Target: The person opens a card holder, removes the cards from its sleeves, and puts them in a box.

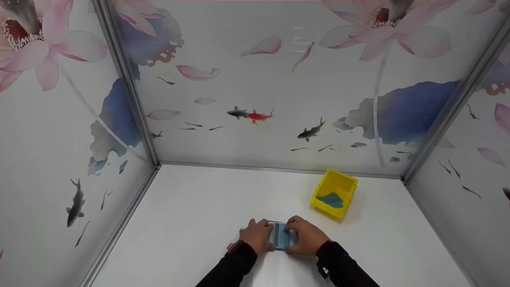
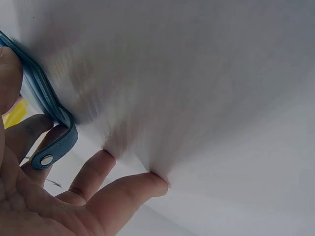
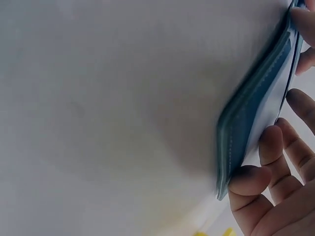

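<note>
A blue wallet [image 1: 282, 236] with stitched edges lies between my two hands, low over the white table. My left hand [image 1: 255, 236] pinches its left side. In the left wrist view, the wallet's strap [image 2: 60, 149] with a silver snap hangs loose beside the fingers, and two fingertips rest on the table. My right hand [image 1: 307, 236] grips the other side, its fingertips along the edge. From the right wrist, the wallet [image 3: 236, 132] looks partly spread, showing a pale inner face. The fingers hide parts of both sides.
Behind the right hand stands a yellow bin [image 1: 349, 187] holding a dark green piece [image 1: 331, 200] that looks like cloth. White panels printed with lotus flowers and fish wall the white table [image 1: 191, 215] at the back and both sides, with metal strips at the corners.
</note>
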A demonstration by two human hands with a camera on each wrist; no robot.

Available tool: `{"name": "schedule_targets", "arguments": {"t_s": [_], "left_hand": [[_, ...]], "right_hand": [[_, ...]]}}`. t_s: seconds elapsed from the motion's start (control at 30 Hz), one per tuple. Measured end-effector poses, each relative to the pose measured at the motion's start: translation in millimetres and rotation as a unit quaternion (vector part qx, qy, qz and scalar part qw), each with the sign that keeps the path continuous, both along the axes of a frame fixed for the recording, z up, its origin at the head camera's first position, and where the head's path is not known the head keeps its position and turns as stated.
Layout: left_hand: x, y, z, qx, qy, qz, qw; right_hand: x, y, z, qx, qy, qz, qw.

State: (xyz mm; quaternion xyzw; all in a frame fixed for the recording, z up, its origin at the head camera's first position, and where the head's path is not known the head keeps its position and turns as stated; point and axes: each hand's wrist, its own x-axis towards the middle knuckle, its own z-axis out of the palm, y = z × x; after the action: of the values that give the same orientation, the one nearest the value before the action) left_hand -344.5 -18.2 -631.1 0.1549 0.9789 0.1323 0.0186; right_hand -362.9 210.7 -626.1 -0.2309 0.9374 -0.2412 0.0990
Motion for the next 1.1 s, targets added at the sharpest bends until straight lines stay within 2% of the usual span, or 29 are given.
{"name": "schedule_targets", "arguments": {"t_s": [0.33, 0.57, 0.67, 0.87, 1.0, 1.1], "left_hand": [[4.3, 0.1, 5.5, -0.002, 0.001, -0.007, 1.0], [-0.9, -0.2, -7.0, -0.007, 0.011, -0.011, 0.9999], [-1.8, 0.0, -7.7, -0.009, 0.014, -0.014, 0.9998], [-0.6, -0.9, -4.4, -0.003, 0.011, -0.018, 0.9998], [-1.8, -0.4, -7.5, -0.006, 0.016, -0.017, 0.9997], [-1.9, 0.2, -8.6, -0.008, 0.019, -0.014, 0.9997]], "right_hand": [[3.1, 0.5, 3.2, 0.006, 0.002, -0.01, 0.9999], [4.8, 8.8, 7.1, 0.019, 0.002, -0.018, 0.9997], [5.4, 14.0, 11.6, 0.018, -0.015, -0.026, 0.9994], [5.8, 26.4, 23.3, 0.015, -0.043, -0.063, 0.997], [5.5, 37.6, 30.4, 0.015, -0.021, -0.104, 0.9942], [2.2, 48.9, 35.6, 0.008, 0.01, -0.13, 0.9914]]}}
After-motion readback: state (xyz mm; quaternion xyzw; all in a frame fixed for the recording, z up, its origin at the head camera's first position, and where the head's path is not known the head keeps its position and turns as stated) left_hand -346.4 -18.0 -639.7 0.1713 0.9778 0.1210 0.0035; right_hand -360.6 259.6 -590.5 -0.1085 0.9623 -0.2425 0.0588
